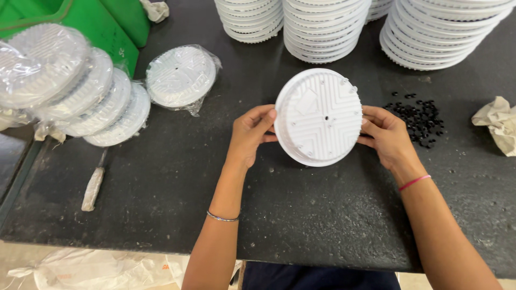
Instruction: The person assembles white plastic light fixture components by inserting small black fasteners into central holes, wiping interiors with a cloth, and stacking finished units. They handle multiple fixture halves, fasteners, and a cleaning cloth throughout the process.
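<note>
A round white plastic disc with a ribbed, grooved face and a small centre hole is held tilted up above the black table. My left hand grips its left rim, fingers curled over the edge. Its right rim is gripped by my right hand, which wears a pink band at the wrist. A pile of small black beads or plugs lies on the table just right of my right hand.
Three tall stacks of the same white discs stand along the back. Wrapped discs and a leaning row of bagged ones lie at left beside a green bin. A small knife lies front left; crumpled paper sits at the right.
</note>
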A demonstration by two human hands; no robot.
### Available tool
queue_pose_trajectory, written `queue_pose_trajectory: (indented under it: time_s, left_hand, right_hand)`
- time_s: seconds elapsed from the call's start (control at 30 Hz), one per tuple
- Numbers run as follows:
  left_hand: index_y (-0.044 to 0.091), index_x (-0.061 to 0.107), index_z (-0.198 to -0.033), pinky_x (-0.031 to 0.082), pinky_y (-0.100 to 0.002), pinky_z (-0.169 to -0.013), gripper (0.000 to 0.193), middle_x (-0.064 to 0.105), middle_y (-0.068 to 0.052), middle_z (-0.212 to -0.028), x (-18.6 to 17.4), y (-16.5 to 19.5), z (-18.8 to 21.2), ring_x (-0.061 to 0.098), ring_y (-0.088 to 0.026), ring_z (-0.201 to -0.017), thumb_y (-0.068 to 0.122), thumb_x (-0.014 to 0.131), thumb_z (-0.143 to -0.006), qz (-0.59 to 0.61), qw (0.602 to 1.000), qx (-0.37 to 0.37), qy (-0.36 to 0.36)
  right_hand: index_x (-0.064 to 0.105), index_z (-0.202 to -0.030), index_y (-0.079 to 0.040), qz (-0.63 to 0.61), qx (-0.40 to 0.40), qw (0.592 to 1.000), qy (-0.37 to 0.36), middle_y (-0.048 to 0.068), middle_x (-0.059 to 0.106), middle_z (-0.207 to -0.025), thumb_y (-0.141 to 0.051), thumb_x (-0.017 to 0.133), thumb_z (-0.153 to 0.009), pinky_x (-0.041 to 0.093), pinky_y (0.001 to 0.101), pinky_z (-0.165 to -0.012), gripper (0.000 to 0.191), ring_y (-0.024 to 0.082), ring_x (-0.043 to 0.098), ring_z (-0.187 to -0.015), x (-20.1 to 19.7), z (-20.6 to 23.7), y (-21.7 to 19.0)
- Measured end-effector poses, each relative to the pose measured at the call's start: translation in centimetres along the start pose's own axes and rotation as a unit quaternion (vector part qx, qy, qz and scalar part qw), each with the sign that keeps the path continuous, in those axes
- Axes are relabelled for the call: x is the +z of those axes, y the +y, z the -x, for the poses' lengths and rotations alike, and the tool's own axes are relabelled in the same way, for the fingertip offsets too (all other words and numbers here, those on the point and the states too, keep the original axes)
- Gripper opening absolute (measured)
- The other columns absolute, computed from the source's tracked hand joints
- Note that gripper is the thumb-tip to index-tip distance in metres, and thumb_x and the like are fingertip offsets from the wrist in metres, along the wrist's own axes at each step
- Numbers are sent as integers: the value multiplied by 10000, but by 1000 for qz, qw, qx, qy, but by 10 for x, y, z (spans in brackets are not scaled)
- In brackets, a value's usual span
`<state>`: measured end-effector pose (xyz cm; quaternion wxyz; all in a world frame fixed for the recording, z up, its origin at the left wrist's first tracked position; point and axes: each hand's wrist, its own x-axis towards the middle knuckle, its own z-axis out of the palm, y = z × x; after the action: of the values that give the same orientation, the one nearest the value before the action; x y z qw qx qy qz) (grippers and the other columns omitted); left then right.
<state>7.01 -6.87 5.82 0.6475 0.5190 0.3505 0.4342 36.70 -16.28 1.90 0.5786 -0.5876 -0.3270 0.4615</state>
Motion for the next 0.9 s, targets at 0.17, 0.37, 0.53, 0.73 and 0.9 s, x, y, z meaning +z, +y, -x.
queue_pose_trajectory:
  time_s: [0.17,0.37,0.53,0.73,0.9]
  left_hand:
    - [6,734,-1149,629,-305,-715,355,735,-34,-900,4,4,4,704,-112,-794,281,751,-926,7,999,-7,-32]
    - [-3,756,-1106,645,-319,-738,338,740,-58,-893,7,6,6,719,-129,-797,270,767,-907,-14,999,-15,-37]
    - [-14,751,-1113,647,-320,-758,345,754,-71,-923,5,4,4,727,-135,-812,259,769,-902,-12,998,-23,-53]
    - [-10,749,-1128,642,-319,-765,330,756,-72,-936,3,4,4,725,-133,-823,242,755,-915,-14,998,-28,-54]
    - [3,742,-1138,636,-322,-777,322,762,-60,-954,1,3,4,731,-128,-845,248,726,-930,-23,998,-37,-46]
  right_hand:
    - [668,-1298,-67,15,-5,1000,13,22,716,-1105,-120,594,-1022,577,303,-806,291,120,679,-970,-5,-1,3]
    - [692,-1283,-78,30,-20,999,27,-10,729,-1097,-121,605,-1019,544,247,-771,281,79,670,-943,-7,1,1]
    - [713,-1254,-74,32,-39,998,25,-19,732,-1070,-124,626,-1020,525,230,-761,254,61,652,-918,-4,4,-3]
    - [714,-1243,-58,23,-47,998,21,-7,732,-1056,-117,626,-1013,538,229,-760,253,64,658,-904,-1,7,-7]
    - [716,-1251,-47,13,-46,999,17,-1,726,-1050,-109,622,-1022,516,233,-752,255,68,643,-896,2,7,-8]
